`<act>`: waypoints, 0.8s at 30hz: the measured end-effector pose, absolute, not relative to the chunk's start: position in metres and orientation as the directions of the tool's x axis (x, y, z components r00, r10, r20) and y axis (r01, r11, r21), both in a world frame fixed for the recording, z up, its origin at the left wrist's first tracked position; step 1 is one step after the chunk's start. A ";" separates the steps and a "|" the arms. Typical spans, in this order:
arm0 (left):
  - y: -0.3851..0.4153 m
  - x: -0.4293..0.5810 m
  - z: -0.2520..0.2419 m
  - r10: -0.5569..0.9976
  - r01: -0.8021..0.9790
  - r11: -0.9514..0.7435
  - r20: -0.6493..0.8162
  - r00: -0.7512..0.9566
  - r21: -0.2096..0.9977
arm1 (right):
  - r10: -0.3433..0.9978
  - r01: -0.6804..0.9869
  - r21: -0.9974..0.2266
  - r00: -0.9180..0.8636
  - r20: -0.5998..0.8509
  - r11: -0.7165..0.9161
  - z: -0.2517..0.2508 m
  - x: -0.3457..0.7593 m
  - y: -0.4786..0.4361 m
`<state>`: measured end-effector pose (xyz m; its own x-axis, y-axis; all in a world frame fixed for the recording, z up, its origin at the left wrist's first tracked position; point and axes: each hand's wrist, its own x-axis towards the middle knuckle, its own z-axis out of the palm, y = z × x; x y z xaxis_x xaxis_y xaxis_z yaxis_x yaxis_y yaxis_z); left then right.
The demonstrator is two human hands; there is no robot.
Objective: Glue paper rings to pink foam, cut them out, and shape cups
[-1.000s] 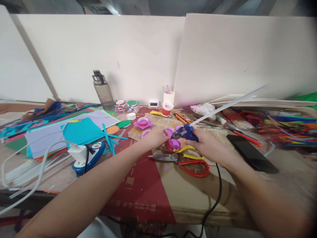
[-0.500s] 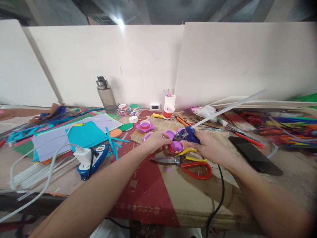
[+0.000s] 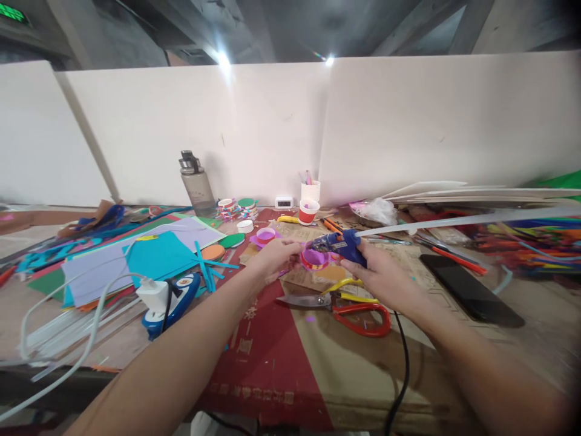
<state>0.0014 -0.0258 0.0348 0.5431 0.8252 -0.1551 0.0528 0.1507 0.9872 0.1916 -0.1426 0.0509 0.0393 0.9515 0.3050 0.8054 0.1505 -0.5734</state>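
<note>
My right hand [image 3: 385, 275] is closed round a blue glue gun [image 3: 338, 242] with a long clear glue stick [image 3: 454, 221] running out to the right. Its nozzle points left, at a small red ring with a purple lining [image 3: 315, 259]. My left hand [image 3: 272, 257] pinches that ring from the left, holding it just above the table. A black cord [image 3: 402, 363] runs from the gun toward the table's near edge.
Red and yellow scissors [image 3: 351, 306] lie just below my hands. A black phone [image 3: 469, 290] lies to the right, by piles of coloured pipe cleaners [image 3: 526, 242]. Coloured sheets [image 3: 149, 254], a white plug on a blue power strip [image 3: 166, 297], a water bottle [image 3: 197, 184] and paper cups [image 3: 308, 203] stand left and behind.
The ring has come up off the table in my left hand. The glue gun has tilted so its stick lies nearly level. The camera has tipped upward.
</note>
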 end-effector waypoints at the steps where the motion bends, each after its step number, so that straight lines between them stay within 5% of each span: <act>1: -0.026 0.002 0.035 0.806 0.007 0.205 -0.173 0.566 0.979 | 0.948 0.798 -0.582 0.042 0.316 0.158 0.050 0.192 -0.142; 11: -0.028 0.004 0.038 0.817 -0.249 0.337 -0.150 0.557 0.908 | 0.920 0.816 -0.551 0.066 0.386 0.172 0.044 0.191 -0.142; 24: -0.037 0.009 0.039 0.811 -0.323 0.293 -0.055 0.583 0.900 | 0.899 0.851 -0.493 0.061 0.434 0.181 0.041 0.188 -0.142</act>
<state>0.0088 -0.0366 0.0385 0.5829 0.8107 -0.0550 -0.3231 0.2934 0.8997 0.1879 -0.1423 0.0406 0.0605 0.8987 0.4343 0.8511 0.1808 -0.4929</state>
